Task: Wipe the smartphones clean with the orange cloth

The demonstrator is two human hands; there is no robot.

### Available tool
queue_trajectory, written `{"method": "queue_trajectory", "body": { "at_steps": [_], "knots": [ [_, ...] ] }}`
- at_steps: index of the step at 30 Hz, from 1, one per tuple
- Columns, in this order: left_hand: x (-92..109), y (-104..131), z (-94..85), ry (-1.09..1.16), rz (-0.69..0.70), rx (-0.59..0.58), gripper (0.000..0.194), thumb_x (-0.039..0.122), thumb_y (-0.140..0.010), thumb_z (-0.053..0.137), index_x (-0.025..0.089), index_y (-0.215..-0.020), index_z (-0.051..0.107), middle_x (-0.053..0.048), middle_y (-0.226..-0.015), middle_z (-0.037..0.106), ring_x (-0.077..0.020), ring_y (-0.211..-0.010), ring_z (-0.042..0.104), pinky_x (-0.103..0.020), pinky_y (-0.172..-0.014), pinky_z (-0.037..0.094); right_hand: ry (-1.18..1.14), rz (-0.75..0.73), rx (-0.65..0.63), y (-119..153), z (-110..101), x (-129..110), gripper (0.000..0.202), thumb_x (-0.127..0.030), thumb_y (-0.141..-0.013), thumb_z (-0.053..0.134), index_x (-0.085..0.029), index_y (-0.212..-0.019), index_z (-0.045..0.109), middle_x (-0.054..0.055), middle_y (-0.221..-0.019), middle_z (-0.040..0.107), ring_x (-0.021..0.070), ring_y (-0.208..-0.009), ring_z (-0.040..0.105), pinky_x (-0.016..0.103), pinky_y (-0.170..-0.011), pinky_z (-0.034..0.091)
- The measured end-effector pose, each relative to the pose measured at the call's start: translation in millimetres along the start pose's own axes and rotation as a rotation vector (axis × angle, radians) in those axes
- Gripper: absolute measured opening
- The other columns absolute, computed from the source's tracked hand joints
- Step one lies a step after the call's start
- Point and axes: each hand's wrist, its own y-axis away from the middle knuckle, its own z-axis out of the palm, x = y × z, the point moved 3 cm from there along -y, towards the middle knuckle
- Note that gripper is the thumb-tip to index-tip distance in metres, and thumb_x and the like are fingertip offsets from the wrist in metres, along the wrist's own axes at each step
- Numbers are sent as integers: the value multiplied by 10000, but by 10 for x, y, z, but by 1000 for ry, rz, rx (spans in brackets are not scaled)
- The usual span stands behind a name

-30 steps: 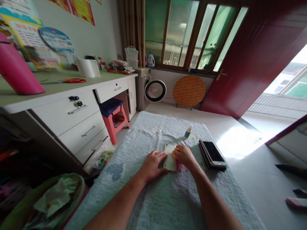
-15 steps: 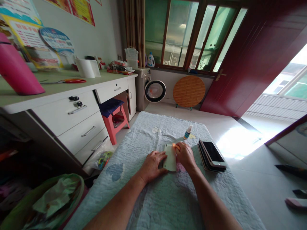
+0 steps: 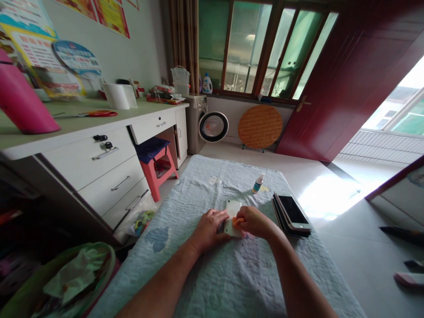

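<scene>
A white phone (image 3: 233,206) lies on the light blue quilted cloth (image 3: 228,282), its back with a small camera dot facing up. Along its left edge my left hand (image 3: 211,227) steadies it, fingertips on the side and thumb near the bottom corner. My right hand (image 3: 256,221) is closed around a small orange cloth (image 3: 236,221), which presses on the middle of the phone's back. Beyond the hands a small spray bottle (image 3: 257,184) with a blue label stands upright. To the right is a stack of phones and tablets (image 3: 293,212), a white one with a dark screen on top.
At the left stand a white desk (image 3: 96,165) and a pink stool (image 3: 159,172). A bin (image 3: 109,265) with crumpled waste sits at the lower left. Farther back are a washing machine (image 3: 195,119) with its door open, a round wooden tabletop (image 3: 260,126) and a red door (image 3: 331,88).
My right hand has moved the orange cloth from the phone's upper right edge down and left to its middle. My left hand and the phone stay nearly in place.
</scene>
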Motion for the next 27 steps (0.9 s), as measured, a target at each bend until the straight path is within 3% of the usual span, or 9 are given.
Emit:
{"method": "queue_trajectory", "body": {
  "at_steps": [6,8,11,14,17,21,27],
  "knots": [
    [20,-9,-20,-4,-22,-17,637,508,-713,760,213,-1253,594,-91,-1388,537,-322,-1214,478,-457,-1036,381,-46,-39,-140,72,11,-98,196,-95,-663,482,-142,-578,652,-32,-488,504,80,-486,411,213,-496,269],
    [27,-5,-28,8,-17,-5,632,507,-711,762,221,-1250,595,-86,-1377,548,-317,-1202,486,-448,-1033,383,-24,-48,-71,41,14,-70,199,-107,-701,492,-143,-579,644,-29,-502,490,84,-504,414,216,-519,279],
    [39,1,-37,32,6,15,620,501,-714,761,252,-1255,586,-59,-1357,565,-300,-1178,501,-425,-1019,393,54,-61,194,-46,21,23,201,-140,-772,513,-140,-632,657,5,-643,542,106,-636,467,214,-623,323],
    [50,1,-45,43,13,13,608,500,-719,757,249,-1248,593,-54,-1357,566,-301,-1180,497,-417,-1020,388,86,18,401,-142,84,160,206,-154,-830,499,-142,-698,657,23,-748,540,115,-692,471,214,-665,334],
    [50,-1,-46,30,-7,2,614,475,-717,764,223,-1251,599,-66,-1369,556,-309,-1196,484,-421,-1028,380,101,76,522,-216,155,248,238,-190,-877,488,-160,-711,656,31,-780,528,134,-742,469,221,-686,338],
    [42,1,-39,21,-29,1,630,434,-698,787,215,-1258,598,-67,-1372,552,-307,-1202,479,-410,-1027,382,134,83,574,-276,204,238,222,-198,-889,502,-182,-765,685,49,-830,548,164,-816,470,239,-741,349],
    [97,-4,-70,32,25,17,605,433,-716,772,261,-1264,583,-17,-1329,584,-284,-1153,504,-390,-1012,384,197,-40,479,-323,251,44,216,-155,-885,508,-197,-815,709,51,-911,568,172,-878,466,246,-777,352]
  ]
}}
